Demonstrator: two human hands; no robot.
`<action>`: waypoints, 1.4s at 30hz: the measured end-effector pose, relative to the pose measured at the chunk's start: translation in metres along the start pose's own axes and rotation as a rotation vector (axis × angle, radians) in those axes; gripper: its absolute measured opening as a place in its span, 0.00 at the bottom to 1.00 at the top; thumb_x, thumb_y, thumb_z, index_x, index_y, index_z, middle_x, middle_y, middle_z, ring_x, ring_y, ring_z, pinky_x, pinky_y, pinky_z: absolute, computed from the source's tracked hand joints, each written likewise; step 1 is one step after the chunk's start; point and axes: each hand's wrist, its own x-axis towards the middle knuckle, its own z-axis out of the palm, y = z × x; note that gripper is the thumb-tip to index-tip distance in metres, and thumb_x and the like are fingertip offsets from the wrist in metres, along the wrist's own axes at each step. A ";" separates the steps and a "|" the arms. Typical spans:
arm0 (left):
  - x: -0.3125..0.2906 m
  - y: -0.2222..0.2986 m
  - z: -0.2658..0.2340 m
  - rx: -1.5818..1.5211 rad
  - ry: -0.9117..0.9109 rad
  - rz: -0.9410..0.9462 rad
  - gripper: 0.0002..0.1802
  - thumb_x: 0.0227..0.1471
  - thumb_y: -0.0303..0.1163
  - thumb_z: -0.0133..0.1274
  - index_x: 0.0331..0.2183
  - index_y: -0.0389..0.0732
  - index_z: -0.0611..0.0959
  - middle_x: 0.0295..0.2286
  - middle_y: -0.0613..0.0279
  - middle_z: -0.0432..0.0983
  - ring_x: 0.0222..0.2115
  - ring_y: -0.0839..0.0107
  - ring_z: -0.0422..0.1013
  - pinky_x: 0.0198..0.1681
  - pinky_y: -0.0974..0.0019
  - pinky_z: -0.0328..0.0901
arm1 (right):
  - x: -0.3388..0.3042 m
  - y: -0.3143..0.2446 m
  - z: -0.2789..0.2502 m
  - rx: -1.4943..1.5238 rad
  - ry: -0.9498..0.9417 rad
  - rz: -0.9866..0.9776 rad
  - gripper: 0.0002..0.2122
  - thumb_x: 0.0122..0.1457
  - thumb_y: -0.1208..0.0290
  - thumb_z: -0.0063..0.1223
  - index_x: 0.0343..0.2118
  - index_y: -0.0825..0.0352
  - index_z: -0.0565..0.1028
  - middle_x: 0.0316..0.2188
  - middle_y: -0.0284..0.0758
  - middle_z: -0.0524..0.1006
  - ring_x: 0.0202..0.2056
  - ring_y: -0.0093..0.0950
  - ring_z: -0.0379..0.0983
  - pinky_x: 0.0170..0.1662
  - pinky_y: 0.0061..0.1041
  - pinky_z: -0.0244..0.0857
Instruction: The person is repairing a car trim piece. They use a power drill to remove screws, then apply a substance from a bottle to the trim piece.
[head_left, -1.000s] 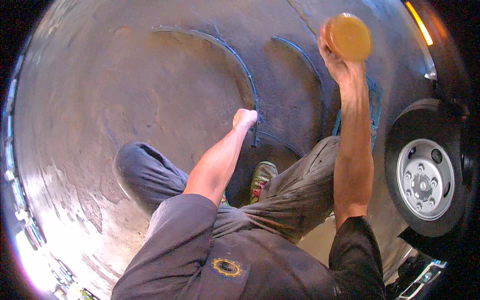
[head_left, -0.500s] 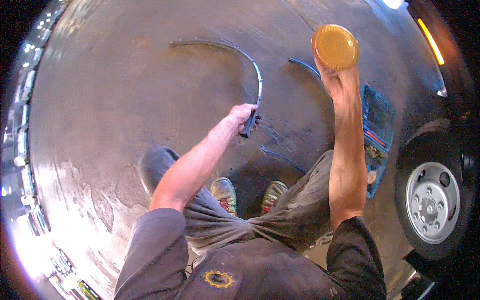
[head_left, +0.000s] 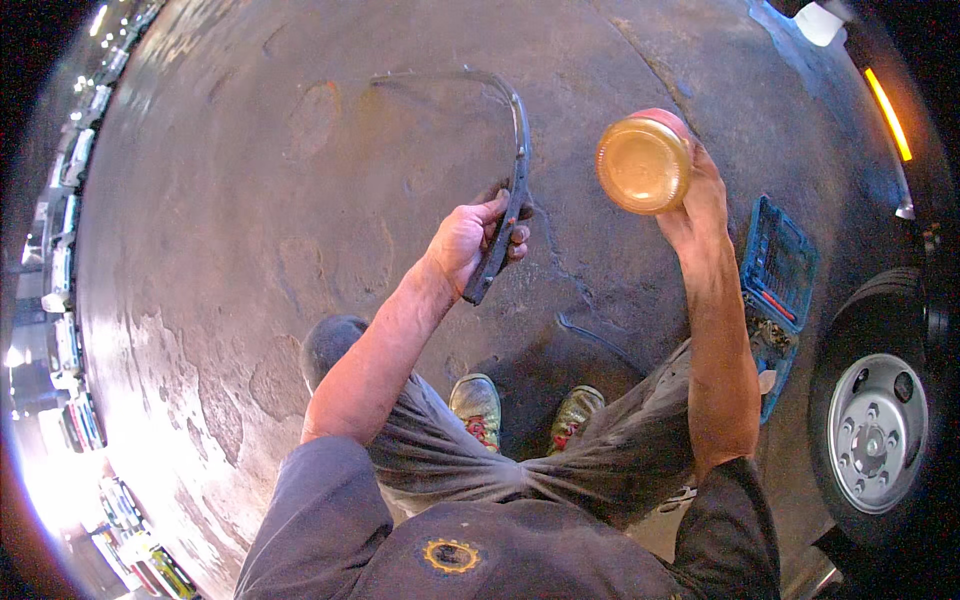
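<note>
My left hand (head_left: 465, 240) is wrapped round the lower end of a dark, curved trim strip (head_left: 521, 130). The strip has small clip-like bumps along it and arcs up and away to the left. Out to the right, my right hand (head_left: 700, 200) grips a round container (head_left: 642, 168), its amber base turned toward me and a reddish side showing behind. Whether that container is a bottle or a jar I cannot tell. A gap separates the two held things, and my right fingers are partly hidden by the container.
An open blue toolbox (head_left: 780, 265) lies on the floor at the right, with a red-handled item and small parts inside. Beyond it stands a vehicle wheel (head_left: 872, 440). A thin bluish strip (head_left: 590, 335) lies before my shoes (head_left: 475, 405).
The container has come down and a little left, tilting so its reddish side shows. My left hand has turned the trim strip, showing more of its lower end.
</note>
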 end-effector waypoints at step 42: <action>0.021 0.022 0.048 -0.214 -0.104 0.247 0.11 0.63 0.39 0.41 0.39 0.41 0.72 0.24 0.66 0.67 0.22 0.73 0.64 0.24 0.70 0.62 | 0.033 0.102 0.016 0.207 0.362 0.355 0.10 0.64 0.70 0.48 0.44 0.70 0.70 0.39 0.42 0.75 0.38 0.32 0.76 0.36 0.31 0.77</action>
